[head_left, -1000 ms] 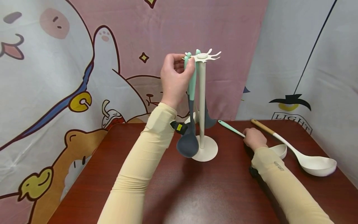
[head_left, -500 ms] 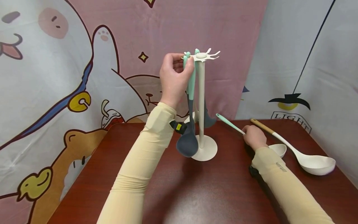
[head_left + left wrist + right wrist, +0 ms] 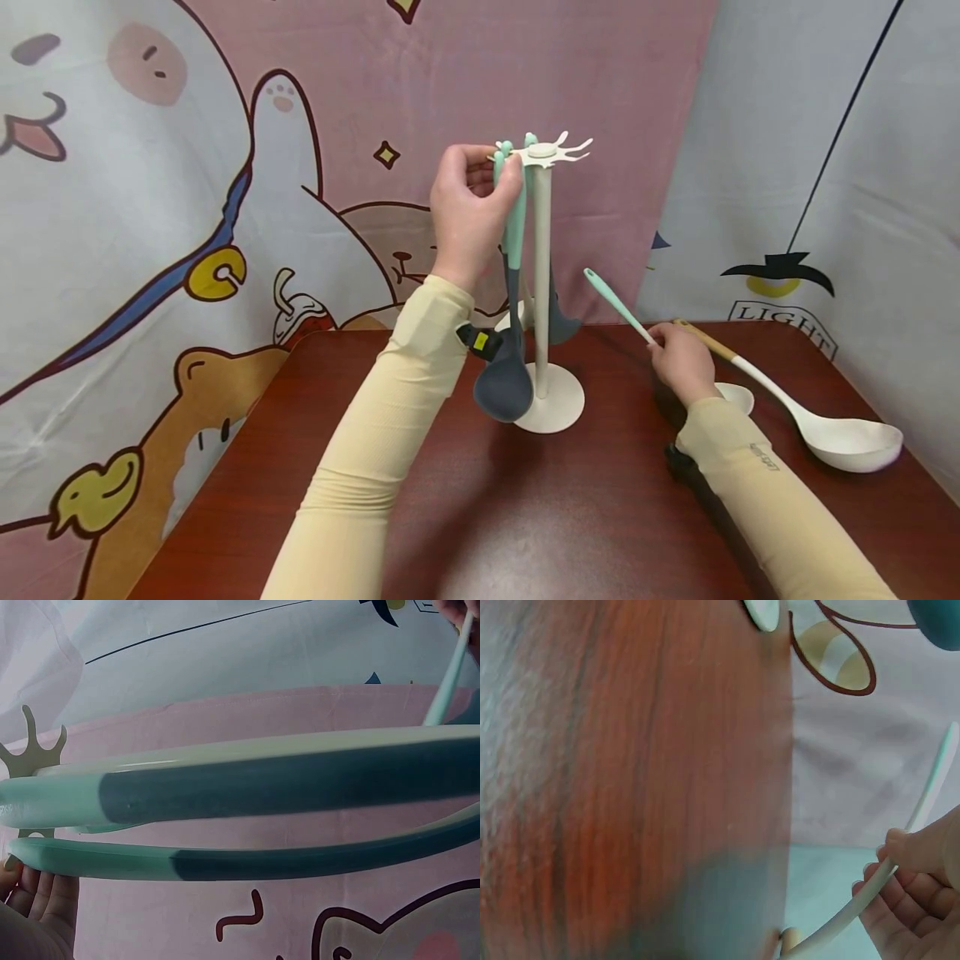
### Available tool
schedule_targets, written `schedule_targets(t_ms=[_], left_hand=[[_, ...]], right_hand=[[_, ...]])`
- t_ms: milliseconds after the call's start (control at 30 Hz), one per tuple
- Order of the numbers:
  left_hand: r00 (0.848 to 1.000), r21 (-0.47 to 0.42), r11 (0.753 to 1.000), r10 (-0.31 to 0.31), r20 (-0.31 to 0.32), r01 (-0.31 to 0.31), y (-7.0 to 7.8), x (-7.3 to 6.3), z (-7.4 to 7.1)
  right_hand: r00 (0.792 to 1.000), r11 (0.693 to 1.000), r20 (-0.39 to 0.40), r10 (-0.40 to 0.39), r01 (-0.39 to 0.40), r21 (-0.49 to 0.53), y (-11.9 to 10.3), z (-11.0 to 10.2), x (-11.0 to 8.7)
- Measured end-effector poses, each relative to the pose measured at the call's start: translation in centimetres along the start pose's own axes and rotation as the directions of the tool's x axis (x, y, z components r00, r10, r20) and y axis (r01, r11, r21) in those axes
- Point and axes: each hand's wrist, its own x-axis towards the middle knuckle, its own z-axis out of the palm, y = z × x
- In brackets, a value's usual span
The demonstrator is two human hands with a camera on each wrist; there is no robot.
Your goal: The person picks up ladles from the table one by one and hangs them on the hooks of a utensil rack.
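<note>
My left hand (image 3: 474, 204) pinches the top of a mint handle at the left side of a cream utensil stand (image 3: 542, 250). A dark grey ladle (image 3: 504, 387) with a mint handle hangs there, over the stand's round base. In the left wrist view, two mint-and-grey handles (image 3: 300, 780) run side by side past the left hand (image 3: 45, 904). My right hand (image 3: 684, 362) grips a white ladle by its shaft, its mint handle end (image 3: 613, 298) tilted up toward the stand. The white bowl (image 3: 737, 397) shows partly behind the wrist. In the right wrist view, thumb and fingers pinch the white shaft (image 3: 855, 904).
To the right lies a large white ladle (image 3: 851, 443) with a wooden-coloured handle (image 3: 705, 340). Behind the stand's pole hang a dark grey utensil (image 3: 562, 321) and a white one (image 3: 521, 315). The brown table (image 3: 600, 517) backs onto a printed cloth (image 3: 615, 83).
My right hand has raised the white ladle's mint handle end off the table, tilting it upward, and has risen slightly. The left hand has stayed at the stand's top.
</note>
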Motion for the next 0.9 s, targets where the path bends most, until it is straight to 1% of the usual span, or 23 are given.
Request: schedule_targets(t_ms=[267,500,667,900], left_hand=[[1.000,-0.005,1.000,-0.004,-0.005,0.004,0.0,0.0,0.1],[1.000,-0.004,1.000,-0.002,-0.009,0.002,-0.1,0.0,0.1],[1.000,-0.002,1.000,-0.002,-0.008,0.002,-0.1,0.0,0.1],[1.000,-0.003,1.000,-0.009,-0.009,0.009,-0.1,0.1,0.0]], right_hand=[[0.992,0.995,-0.114,-0.052,0.061,0.082,-1.2,-0.5,-0.2],[0.984,0.986,-0.167,-0.055,0.081,0.149,-3.1,-1.2,-0.3],[0.969,0.971,-0.233,-0.087,0.135,0.195,-4.2,-1.8,-0.3],[0.955,0.957,-0.276,-0.109,0.176,0.229,-5.7,-2.5,-0.5]])
